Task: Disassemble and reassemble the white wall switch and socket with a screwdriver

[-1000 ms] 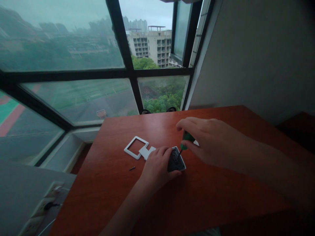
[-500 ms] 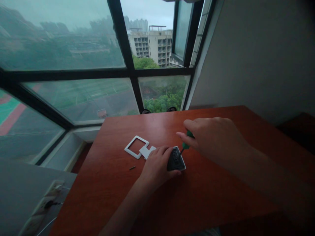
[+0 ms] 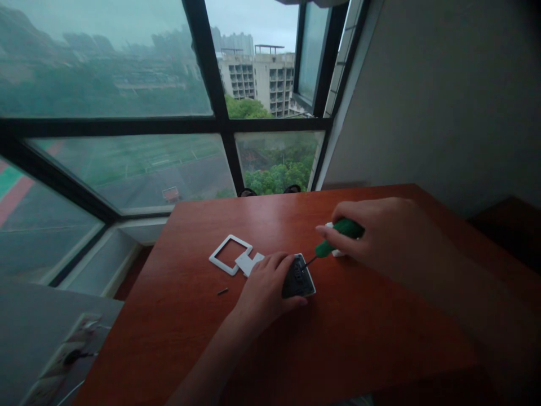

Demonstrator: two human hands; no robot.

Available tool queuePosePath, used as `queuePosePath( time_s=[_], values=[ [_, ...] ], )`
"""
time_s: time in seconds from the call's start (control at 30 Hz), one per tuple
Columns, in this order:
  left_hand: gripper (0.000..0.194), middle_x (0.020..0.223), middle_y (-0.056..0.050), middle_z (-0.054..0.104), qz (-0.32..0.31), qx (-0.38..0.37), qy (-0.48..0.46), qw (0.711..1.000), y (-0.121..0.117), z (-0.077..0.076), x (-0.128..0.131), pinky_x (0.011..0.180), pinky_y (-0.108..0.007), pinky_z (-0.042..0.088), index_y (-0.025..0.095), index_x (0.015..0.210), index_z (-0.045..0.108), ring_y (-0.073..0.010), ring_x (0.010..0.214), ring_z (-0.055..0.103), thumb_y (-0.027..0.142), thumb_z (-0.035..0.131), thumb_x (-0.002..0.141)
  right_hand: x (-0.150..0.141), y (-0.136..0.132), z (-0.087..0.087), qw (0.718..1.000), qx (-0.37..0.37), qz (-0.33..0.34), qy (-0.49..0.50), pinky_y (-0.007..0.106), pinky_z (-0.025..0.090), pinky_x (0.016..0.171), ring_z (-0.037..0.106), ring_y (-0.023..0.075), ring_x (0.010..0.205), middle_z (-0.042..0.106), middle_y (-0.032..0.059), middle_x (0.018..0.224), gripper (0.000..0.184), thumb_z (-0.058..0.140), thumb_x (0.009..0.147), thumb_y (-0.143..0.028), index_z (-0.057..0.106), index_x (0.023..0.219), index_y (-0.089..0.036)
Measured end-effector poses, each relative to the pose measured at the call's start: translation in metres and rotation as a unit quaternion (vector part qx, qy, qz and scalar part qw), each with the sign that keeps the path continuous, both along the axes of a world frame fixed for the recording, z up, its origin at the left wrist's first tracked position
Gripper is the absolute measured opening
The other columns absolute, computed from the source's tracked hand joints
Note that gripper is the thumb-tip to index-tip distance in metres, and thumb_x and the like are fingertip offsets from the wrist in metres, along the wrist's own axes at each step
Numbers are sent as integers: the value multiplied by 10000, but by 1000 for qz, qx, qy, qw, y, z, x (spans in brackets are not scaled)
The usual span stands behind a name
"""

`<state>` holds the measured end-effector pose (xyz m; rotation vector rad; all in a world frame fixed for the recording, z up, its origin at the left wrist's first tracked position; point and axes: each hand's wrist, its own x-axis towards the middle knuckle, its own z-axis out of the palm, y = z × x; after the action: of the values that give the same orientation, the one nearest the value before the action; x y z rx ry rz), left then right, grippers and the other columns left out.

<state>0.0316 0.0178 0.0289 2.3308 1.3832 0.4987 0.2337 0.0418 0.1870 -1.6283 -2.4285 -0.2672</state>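
My left hand [image 3: 264, 290] grips a dark switch module [image 3: 298, 280] flat on the red-brown table [image 3: 346, 338], fingers curled over its left side. My right hand [image 3: 382, 234] is closed round a green-handled screwdriver [image 3: 338, 237]; its thin shaft slants down-left with the tip on the module's top edge. A small white piece [image 3: 337, 252] lies under my right hand, mostly hidden. Just left of my left hand lie a white square frame [image 3: 230, 254] and a white flat plate [image 3: 250, 262] touching it.
A small dark screw [image 3: 222, 291] lies loose on the table left of my left hand. Large windows with black frames [image 3: 220, 124] stand behind the table. A grey wall is at the right. A white power strip [image 3: 63, 358] sits at the lower left.
My right hand has drawn back to the right and tilted the screwdriver lower, showing more of its green handle. My left hand and the module have stayed in place.
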Motion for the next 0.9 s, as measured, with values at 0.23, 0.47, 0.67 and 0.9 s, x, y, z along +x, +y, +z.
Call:
queuePosePath(
  time_s=[0.23,0.47,0.67,0.9],
  values=[
    [516,1315,-83,546,69,53,2,996,-22,9,-39,1015,-453,447,253,1284,496,-290,1215,522,314,693,810,47,3,-58,917,-125,-106,364,295,395,582,605,168,615,682,15,714,306,619,813,-513,667,814,-211],
    [246,1115,-71,634,170,34,78,982,-47,4,-113,834,-387,530,234,1125,597,-252,958,648,314,511,909,41,-12,-154,642,-330,-154,674,240,384,439,566,139,543,599,9,659,320,657,755,-482,607,833,-176],
    [219,1053,-61,629,132,-18,133,982,-43,3,-119,785,-342,504,229,1031,631,-228,917,639,264,434,942,28,-21,-178,584,-365,-132,713,210,217,399,412,85,482,498,-38,634,363,660,771,-513,603,922,-187],
    [232,992,-77,622,103,-22,192,976,-39,2,-110,770,-352,473,198,946,616,-231,876,617,144,390,932,32,-28,-187,578,-372,-118,716,234,291,460,448,115,548,528,-26,649,477,771,680,-506,616,996,-185]
  ],
)
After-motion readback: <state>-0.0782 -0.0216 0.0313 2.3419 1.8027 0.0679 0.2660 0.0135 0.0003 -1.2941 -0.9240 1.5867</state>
